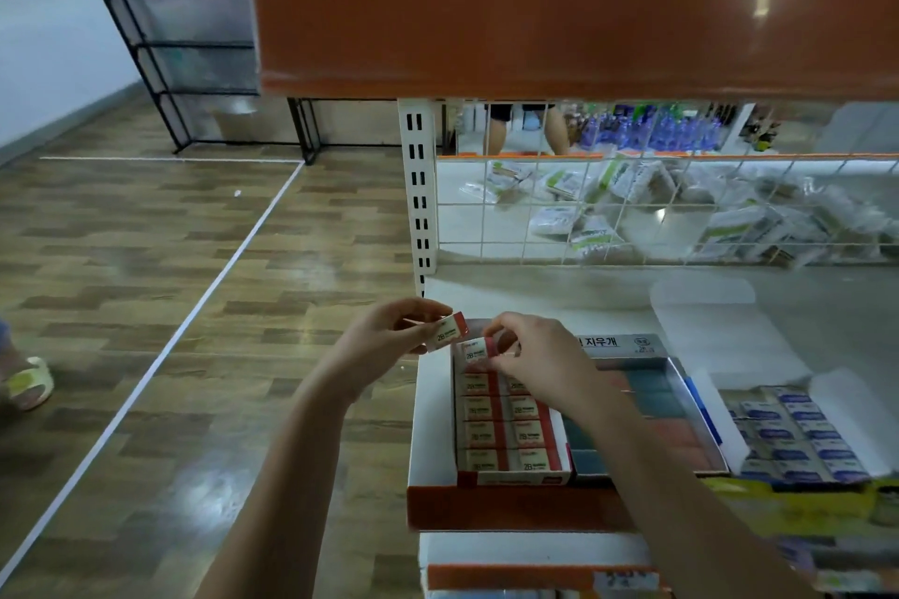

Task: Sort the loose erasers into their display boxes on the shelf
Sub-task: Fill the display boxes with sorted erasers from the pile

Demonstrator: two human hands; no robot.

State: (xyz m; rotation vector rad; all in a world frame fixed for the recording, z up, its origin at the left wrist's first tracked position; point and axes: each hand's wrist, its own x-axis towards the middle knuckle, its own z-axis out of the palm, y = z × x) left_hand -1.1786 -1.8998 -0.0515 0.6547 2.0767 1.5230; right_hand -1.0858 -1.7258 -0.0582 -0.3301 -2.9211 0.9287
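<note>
Two bare forearms reach in from below toward the left end of the white shelf [535,297]. The left hand [384,340] is raised just off the shelf's left edge, fingers curled round a red-and-white eraser [450,330] marked 2B; the eraser pokes out to the right of the fingertips, tilted, held in the air above the box corner. The right hand [530,358] pinches a second eraser [476,350] of the same kind between thumb and fingertips, at the far left corner of the red eraser box [433,409]. That eraser sits at the top of the left column, low against the packed ones below it; whether it already touches them I cannot tell. The two held erasers are just beside each other, not touching.

The box holds two columns of matching erasers, labels up. Right of it, touching, a box of dark erasers [681,423], partly hidden by the right forearm. Further right, a box of blue-labelled erasers [798,438]. Behind the shelf, a wire grid [632,209] with white packets [627,182] beyond. Wood-pattern floor [170,282] to the left.
</note>
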